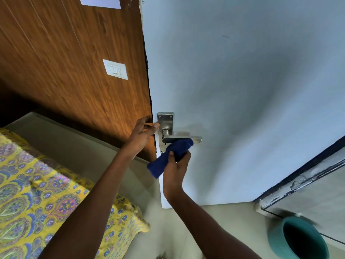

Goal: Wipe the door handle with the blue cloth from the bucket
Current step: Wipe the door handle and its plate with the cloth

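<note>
A silver lever door handle (196, 139) on a metal backplate (165, 118) is fixed near the edge of a pale blue door (242, 81). My right hand (175, 171) is shut on a folded blue cloth (162, 163), whose upper end presses against the underside of the lever. My left hand (142, 135) grips the door's edge beside the backplate, thumb resting on the plate's side. A teal bucket (278, 238) stands on the floor at the lower right.
A wood-panelled wall (65, 53) with a white switch plate (115, 69) lies left of the door. A bed with a yellow patterned sheet (33, 193) fills the lower left. A door frame with peeling paint (302, 180) stands at the right above the bucket.
</note>
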